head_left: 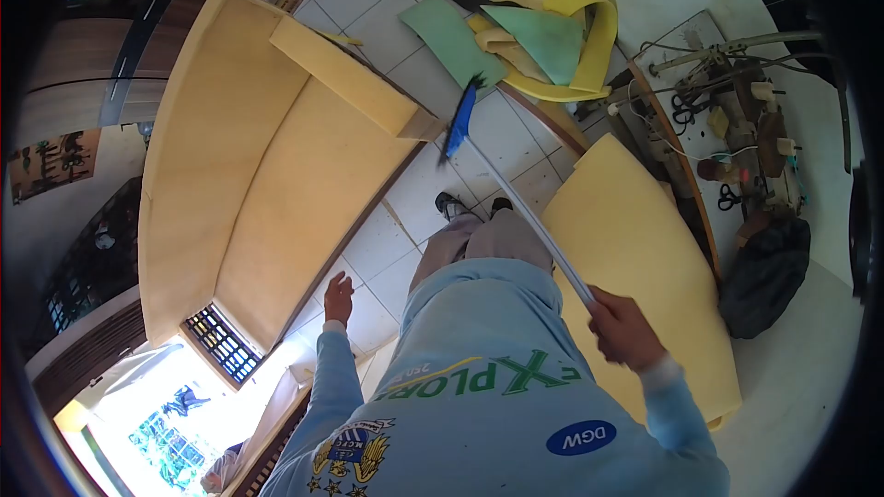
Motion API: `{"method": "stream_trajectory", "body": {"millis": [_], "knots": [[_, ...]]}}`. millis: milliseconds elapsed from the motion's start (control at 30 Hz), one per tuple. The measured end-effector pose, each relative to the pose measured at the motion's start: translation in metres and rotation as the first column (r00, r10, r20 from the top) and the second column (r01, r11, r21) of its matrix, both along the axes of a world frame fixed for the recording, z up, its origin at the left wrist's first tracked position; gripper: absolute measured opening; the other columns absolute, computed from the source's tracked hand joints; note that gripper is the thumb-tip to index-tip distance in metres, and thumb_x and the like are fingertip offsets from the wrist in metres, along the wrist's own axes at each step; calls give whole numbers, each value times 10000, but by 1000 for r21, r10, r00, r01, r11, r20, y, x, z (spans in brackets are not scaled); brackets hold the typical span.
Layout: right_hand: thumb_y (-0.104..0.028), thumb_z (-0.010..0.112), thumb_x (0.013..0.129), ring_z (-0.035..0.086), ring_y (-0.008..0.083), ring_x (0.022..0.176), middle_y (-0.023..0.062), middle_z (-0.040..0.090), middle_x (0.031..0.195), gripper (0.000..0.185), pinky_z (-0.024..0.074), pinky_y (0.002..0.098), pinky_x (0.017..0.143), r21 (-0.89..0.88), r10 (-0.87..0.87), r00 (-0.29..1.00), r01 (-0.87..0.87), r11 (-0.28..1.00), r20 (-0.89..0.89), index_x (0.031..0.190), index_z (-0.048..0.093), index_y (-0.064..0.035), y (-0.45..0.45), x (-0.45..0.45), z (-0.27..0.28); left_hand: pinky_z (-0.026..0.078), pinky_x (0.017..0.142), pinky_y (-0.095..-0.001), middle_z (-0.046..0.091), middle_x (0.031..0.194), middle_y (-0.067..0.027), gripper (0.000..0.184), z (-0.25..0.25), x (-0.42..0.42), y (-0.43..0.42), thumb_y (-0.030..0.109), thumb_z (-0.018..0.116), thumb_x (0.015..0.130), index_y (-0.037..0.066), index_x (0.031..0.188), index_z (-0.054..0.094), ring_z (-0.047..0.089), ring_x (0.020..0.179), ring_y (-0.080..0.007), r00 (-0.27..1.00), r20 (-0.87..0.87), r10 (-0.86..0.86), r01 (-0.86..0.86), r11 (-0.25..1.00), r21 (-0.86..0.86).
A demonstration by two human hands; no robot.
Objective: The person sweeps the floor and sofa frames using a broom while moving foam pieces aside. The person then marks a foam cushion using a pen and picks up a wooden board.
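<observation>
My right hand [626, 327] is closed around the grey handle of a broom [525, 207]. The handle runs up and left to a blue head with dark bristles [459, 124], raised or resting near the tiled floor; I cannot tell which. My left hand [339, 299] hangs free beside the sofa frame, its fingers apart and nothing in them. A long foam-covered sofa [304, 143] stands to the left, with bare yellowish foam on its back, seat and arm. To the right, close to my right hand, lies a large yellow foam piece [635, 267].
Green and yellow foam offcuts [543, 41] are piled on the floor [373, 0] at the top. A sewing machine [764, 147] and scissors [686, 110] are on a table at the right, beside a dark bag [769, 276]. A bright opening [175, 442] shows at lower left.
</observation>
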State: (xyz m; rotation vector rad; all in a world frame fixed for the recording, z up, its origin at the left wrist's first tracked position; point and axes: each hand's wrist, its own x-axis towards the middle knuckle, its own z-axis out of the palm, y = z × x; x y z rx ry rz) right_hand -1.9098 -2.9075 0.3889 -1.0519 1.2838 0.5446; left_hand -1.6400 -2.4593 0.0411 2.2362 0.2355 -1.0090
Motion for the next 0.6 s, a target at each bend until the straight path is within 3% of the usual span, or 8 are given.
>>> {"method": "stream_trajectory", "body": {"millis": [133, 200, 267, 333, 400, 433, 500, 600], "knots": [[-232, 431, 993, 422, 57, 424, -40, 413, 591, 364, 350, 230, 361, 58, 16, 997, -21, 998, 79, 1333, 511, -127, 3, 17, -14, 517, 763, -332, 677, 1030, -80, 390, -52, -54, 71, 311, 598, 909, 108, 1242, 577, 652, 812, -179, 935, -311, 169, -139, 983, 117], [-247, 465, 962, 505, 183, 470, 74, 506, 595, 305, 430, 360, 457, -335, 313, 914, -219, 917, 259, 1159, 578, -44, 25, 7, -150, 513, 794, -331, 670, 1063, -64, 389, -62, -68, 87, 307, 621, 874, 130, 1219, 594, 634, 875, -182, 894, -447, 30, 12, 996, 92], [-261, 457, 949, 619, 285, 561, 174, 619, 700, 292, 470, 415, 535, -301, 344, 934, -302, 904, 96, 957, 610, -13, 19, 39, -269, 497, 888, -333, 650, 1137, -74, 437, -68, -76, 82, 276, 663, 801, 118, 1203, 600, 603, 1035, -224, 852, -458, -253, 286, 958, 4], [-202, 432, 959, 559, 245, 474, 116, 563, 602, 228, 446, 391, 470, -262, 365, 930, -340, 903, 51, 971, 570, -20, 9, 51, -321, 489, 900, -337, 647, 1132, -126, 374, -88, -79, 87, 275, 602, 891, 84, 1212, 592, 608, 1076, -261, 161, 312, -936, 969, 210, 130], [-196, 465, 923, 651, 390, 719, 228, 652, 780, 249, 515, 483, 653, -785, 662, 744, -459, 415, -85, 1001, 616, -14, 17, 3, -310, 497, 851, -325, 643, 1122, -156, 323, -43, -82, 66, 246, 511, 964, 87, 1238, 575, 619, 1060, -246, 726, 197, -659, 649, 751, 124], [-181, 481, 910, 643, 412, 746, 237, 652, 795, 260, 513, 497, 674, -775, 672, 740, -447, 447, -40, 1065, 595, -7, 3, -3, -271, 498, 818, -319, 648, 1137, -124, 342, 16, -57, 14, 228, 499, 968, 97, 1282, 543, 626, 1032, -209, 972, 45, -230, 230, 973, 7], [-158, 505, 891, 634, 440, 769, 255, 647, 809, 341, 509, 514, 695, -743, 697, 711, -516, 427, -93, 1187, 536, 8, -19, -20, -192, 478, 752, -272, 652, 1119, -81, 382, 67, -43, -14, 242, 495, 969, 99, 1323, 506, 625, 958, -165, 963, 58, 262, -232, 921, -312], [-134, 506, 881, 636, 448, 760, 276, 639, 808, 431, 510, 515, 701, -667, 699, 666, -647, 368, -260, 1275, 466, 35, -13, -28, -177, 493, 765, -293, 669, 1039, -94, 413, 64, -53, 0, 249, 548, 946, 48, 1306, 512, 636, 900, -169, 960, 192, 205, -189, 977, -100]]}}
